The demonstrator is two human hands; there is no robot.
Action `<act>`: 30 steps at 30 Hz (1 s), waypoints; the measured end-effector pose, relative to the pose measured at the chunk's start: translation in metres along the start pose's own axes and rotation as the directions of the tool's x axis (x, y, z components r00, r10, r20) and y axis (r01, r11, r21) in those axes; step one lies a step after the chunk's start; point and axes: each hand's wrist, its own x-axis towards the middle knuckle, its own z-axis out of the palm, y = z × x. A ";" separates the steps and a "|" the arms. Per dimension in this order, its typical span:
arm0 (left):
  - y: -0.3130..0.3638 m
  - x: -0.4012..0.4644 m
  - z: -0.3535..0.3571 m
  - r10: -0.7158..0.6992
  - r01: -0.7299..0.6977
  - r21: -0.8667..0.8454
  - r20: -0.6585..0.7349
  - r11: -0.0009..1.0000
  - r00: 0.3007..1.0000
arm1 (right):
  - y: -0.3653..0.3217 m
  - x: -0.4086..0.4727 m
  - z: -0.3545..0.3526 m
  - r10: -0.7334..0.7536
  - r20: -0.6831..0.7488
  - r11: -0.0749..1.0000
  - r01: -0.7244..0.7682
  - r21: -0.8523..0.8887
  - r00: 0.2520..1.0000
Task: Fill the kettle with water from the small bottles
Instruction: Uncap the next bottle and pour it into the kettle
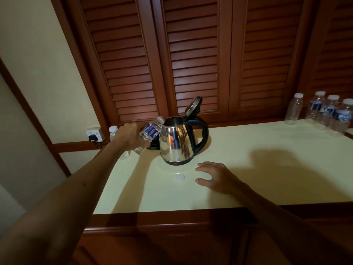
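Note:
A steel kettle [176,142] with a black handle stands on the pale countertop [248,169], its lid hinged up and open. My left hand [129,135] grips a small uncapped water bottle [151,129], tilted so its mouth points at the kettle's rim. My right hand [215,175] rests flat on the countertop in front of the kettle, fingers spread, holding nothing. A white bottle cap [180,177] lies just left of that hand.
Several small bottles [324,111] stand at the back right of the counter. Another capped bottle [113,131] stands behind my left hand near a wall socket [95,135]. A black kettle base [153,145] sits left of the kettle. Wooden louvred doors stand behind.

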 end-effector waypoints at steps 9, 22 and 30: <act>0.011 0.009 -0.027 0.018 -0.028 0.266 0.042 0.963 0.999 | -0.001 0.000 0.000 0.004 0.000 1.000 -0.004 0.013 1.000; 0.021 0.012 -0.034 0.076 -0.065 0.488 -0.002 0.871 0.997 | 0.001 0.001 0.002 0.002 -0.039 1.000 -0.002 0.004 0.999; 0.023 0.017 -0.039 0.110 -0.089 0.550 -0.005 0.830 0.994 | 0.002 0.002 0.004 0.004 -0.052 1.000 -0.002 0.022 0.999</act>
